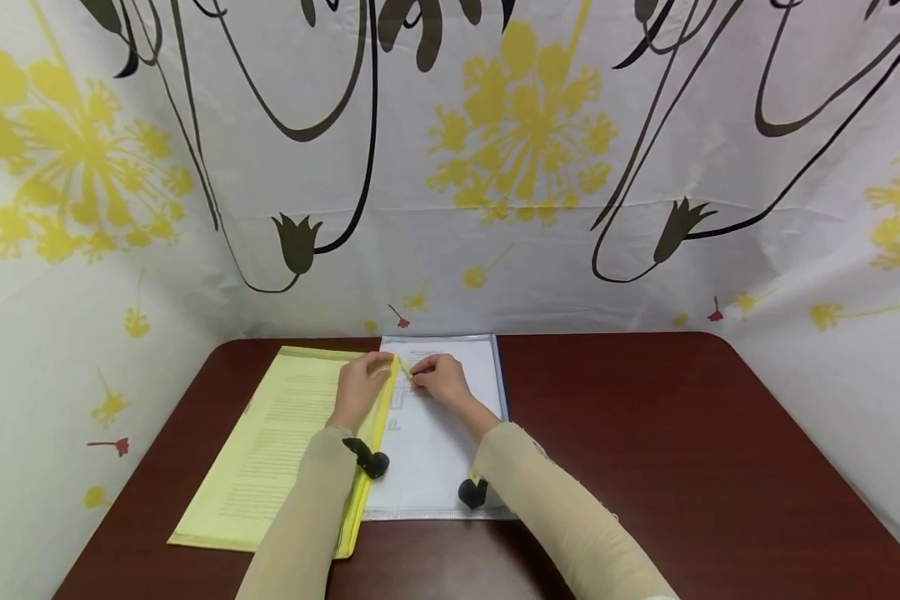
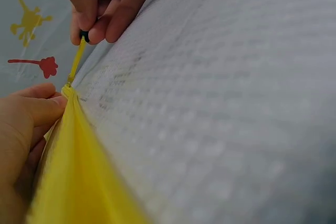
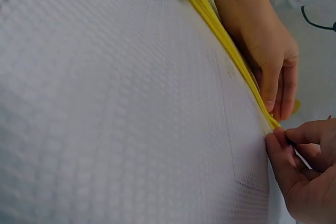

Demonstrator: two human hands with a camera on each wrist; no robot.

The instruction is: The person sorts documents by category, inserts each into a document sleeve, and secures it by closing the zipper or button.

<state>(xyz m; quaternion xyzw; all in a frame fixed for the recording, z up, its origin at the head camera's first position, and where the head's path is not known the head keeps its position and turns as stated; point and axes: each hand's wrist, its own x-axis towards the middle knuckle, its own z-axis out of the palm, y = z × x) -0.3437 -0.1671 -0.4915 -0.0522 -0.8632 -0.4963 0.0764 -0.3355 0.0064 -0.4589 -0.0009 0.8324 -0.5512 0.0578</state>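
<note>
A yellow zip folder [image 1: 285, 450], with printed text showing through it, lies at the left of the table. My left hand [image 1: 358, 390] grips its far right corner, thumb on the zipped edge [image 2: 79, 166] in the left wrist view. A yellow zipper pull [image 2: 77, 60] with a dark tip stretches away from that corner. The fingertips of my right hand [image 1: 442, 379] pinch the pull at its dark end. Beneath both hands lies a white, mesh-textured folder [image 1: 420, 475] with a blue right edge, partly covered by the yellow one.
The dark red-brown table [image 1: 630, 433] extends to the right of the folders. A white curtain [image 1: 450, 275] with yellow flowers and dark stems hangs behind the table and along both sides. Black wrist cameras [image 1: 472, 493] sit on both sleeves.
</note>
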